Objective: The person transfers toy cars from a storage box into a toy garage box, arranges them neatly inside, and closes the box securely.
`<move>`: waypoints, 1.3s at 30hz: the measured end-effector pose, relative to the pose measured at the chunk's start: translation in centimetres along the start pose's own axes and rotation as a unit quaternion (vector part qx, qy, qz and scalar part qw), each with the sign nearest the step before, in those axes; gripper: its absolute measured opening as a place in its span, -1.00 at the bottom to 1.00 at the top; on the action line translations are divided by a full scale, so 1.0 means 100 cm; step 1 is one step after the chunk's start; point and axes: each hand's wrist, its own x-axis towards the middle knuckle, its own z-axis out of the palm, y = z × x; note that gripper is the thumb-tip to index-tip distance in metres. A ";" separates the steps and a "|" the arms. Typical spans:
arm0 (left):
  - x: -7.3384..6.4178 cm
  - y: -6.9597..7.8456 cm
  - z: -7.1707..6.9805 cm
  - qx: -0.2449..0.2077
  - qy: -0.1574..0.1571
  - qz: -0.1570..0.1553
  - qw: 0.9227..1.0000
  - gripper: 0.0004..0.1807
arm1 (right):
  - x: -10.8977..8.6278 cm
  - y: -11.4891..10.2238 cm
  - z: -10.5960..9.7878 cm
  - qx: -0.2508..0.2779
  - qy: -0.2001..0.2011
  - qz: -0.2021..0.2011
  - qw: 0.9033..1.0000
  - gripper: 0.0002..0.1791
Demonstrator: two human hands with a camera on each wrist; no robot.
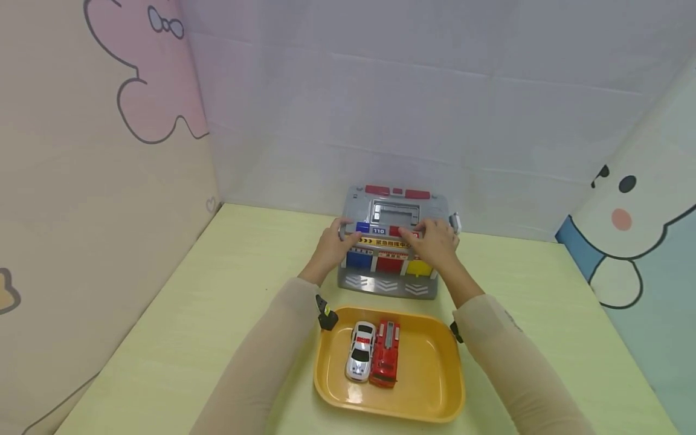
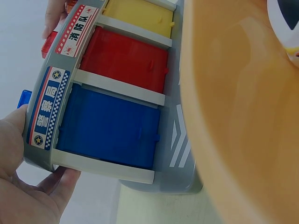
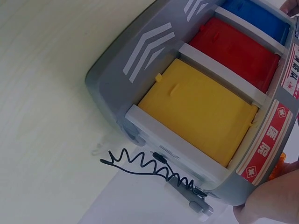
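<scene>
A grey toy garage (image 1: pixel 387 286) stands near the back of the table, its front facing me. It has a blue door (image 2: pixel 110 126), a red door (image 2: pixel 125 60) and a yellow door (image 3: pixel 198 112), all closed. My left hand (image 1: pixel 330 246) grips the left end of its upper part, thumb on top and fingers bent beneath the edge in the left wrist view. On the right end, my right hand (image 1: pixel 439 246) holds the same upper part, its thumb reaching in over the roof front. Most of its fingers are hidden in the right wrist view.
In front of the garage sits a yellow tray (image 1: pixel 426 386) holding a white toy police car (image 1: pixel 360 353) and a red toy fire truck (image 1: pixel 385 356). A grey handset (image 3: pixel 189 196) with a black coiled cord (image 3: pixel 140 163) is at the garage's right side. A pale curtain (image 1: pixel 337 109) hangs behind.
</scene>
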 end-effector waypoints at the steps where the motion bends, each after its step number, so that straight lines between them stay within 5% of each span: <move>1: 0.000 0.000 0.000 0.000 0.000 0.000 1.000 -0.45 | 0.000 0.000 0.000 0.002 0.000 0.001 1.000 -0.38; 17: 0.000 -0.001 -0.001 0.003 0.001 -0.001 1.000 -0.44 | -0.002 -0.004 0.001 0.019 0.005 0.021 1.000 -0.41; 39: 0.004 -0.004 0.000 -0.005 0.000 0.001 1.000 -0.43 | -0.012 -0.008 -0.010 0.036 -0.019 -0.007 0.999 -0.34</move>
